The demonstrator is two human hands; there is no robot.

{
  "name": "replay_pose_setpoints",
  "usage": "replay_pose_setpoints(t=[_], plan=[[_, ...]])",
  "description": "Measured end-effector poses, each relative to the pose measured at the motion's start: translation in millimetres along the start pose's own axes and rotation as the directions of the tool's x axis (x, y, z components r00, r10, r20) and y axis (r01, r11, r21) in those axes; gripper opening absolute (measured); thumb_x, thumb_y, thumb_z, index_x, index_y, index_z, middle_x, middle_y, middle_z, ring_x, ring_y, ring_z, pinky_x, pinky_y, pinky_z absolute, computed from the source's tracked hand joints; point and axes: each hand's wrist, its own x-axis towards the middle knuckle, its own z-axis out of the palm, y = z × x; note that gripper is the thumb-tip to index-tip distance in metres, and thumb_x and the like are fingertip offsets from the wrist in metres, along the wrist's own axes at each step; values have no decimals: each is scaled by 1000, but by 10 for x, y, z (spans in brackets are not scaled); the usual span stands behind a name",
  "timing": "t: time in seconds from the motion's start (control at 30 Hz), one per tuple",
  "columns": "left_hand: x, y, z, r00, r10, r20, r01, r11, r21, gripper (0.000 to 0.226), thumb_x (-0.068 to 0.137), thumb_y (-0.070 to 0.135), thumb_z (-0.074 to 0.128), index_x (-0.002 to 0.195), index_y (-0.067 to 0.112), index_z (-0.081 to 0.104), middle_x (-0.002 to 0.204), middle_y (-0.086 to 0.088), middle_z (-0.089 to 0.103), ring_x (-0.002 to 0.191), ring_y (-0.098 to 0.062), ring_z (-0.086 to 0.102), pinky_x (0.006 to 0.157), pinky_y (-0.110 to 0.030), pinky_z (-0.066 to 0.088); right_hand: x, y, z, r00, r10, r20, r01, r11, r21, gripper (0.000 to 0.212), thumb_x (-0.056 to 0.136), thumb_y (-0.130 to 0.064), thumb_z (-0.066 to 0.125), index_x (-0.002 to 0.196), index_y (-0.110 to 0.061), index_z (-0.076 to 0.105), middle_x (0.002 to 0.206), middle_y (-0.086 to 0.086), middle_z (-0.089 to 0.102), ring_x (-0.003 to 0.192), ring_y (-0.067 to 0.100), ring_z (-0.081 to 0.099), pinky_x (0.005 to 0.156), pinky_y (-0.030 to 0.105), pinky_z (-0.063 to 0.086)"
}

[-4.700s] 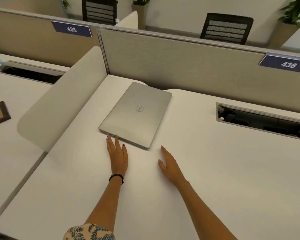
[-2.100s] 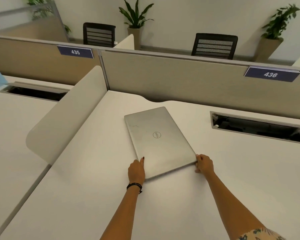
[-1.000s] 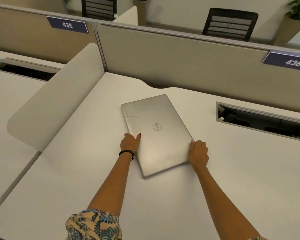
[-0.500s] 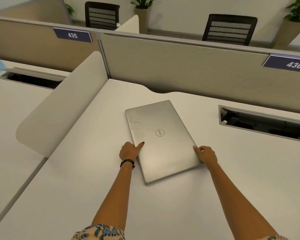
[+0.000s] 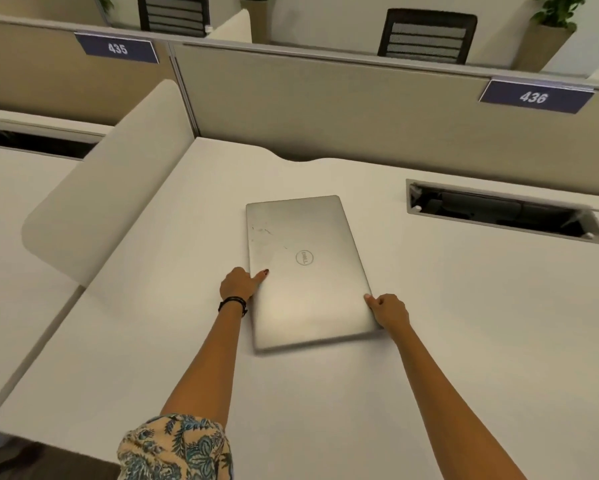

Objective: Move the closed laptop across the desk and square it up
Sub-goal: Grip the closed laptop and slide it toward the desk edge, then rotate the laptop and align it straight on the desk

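A closed silver laptop (image 5: 305,271) lies flat on the white desk (image 5: 464,341), near its middle, with a short edge towards me and its long sides running almost straight away from me. My left hand (image 5: 240,284) grips its left long edge, thumb on the lid. My right hand (image 5: 388,309) holds the right long edge close to the near right corner, fingers curled around it.
A curved white side screen (image 5: 111,199) stands to the left. A beige partition (image 5: 360,112) runs along the back of the desk, with number plates 435 and 436. An open cable slot (image 5: 502,211) is cut into the desk at the right.
Over the last seconds the laptop went from the back left towards the desk's middle and turned. In the last half second it rotated slightly straighter, both hands staying on its edges.
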Motion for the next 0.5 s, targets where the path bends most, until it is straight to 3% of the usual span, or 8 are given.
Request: replay_pose_setpoints(t=[0.1,0.2,0.27,0.33,0.4,0.5], plan=[[-132,-18,55,997,-5,-76,9,998,55,56,94,47,46,53,13,30,54,1,37,50,-17,40,46,-24,26,-263,126,44,998,-15,60,18,999,-47,54,94,-38,49,50,-14,28,50,2,39,46,17,38,47,27,31],[-218,-5,106,996,-27,-88,35,996,81,53,98,43,40,57,9,40,59,-1,44,70,-24,51,47,-25,30,-531,229,73,973,5,231,-9,1000,18,47,93,-36,50,53,-11,45,58,10,58,50,24,59,63,32,53],[-253,20,126,998,-33,-52,37,997,66,51,98,42,41,83,-3,59,80,-12,60,86,-30,58,63,-31,45,-697,295,114,929,16,370,-74,987,143,41,93,-31,54,60,-8,54,54,11,63,39,16,62,52,24,57],[-273,24,156,998,-40,-39,42,998,48,55,97,42,41,111,-9,56,113,-23,61,107,-38,56,90,-40,46,-839,350,180,874,3,485,-122,969,214,34,92,-27,57,65,-5,58,46,6,65,37,11,63,45,20,55],[-310,12,177,999,-35,-42,37,998,54,55,97,41,42,120,-8,51,124,-26,55,117,-39,49,100,-43,41,-932,397,249,822,-19,570,-143,961,237,30,90,-25,61,67,-5,61,47,4,68,43,11,67,48,19,56],[-364,-59,136,998,31,-50,-31,1000,0,47,96,35,46,119,-6,51,124,-26,54,117,-39,48,101,-44,41,-949,380,207,722,-28,691,-136,974,182,27,90,-24,61,71,-5,65,55,1,72,53,10,70,53,18,57]])
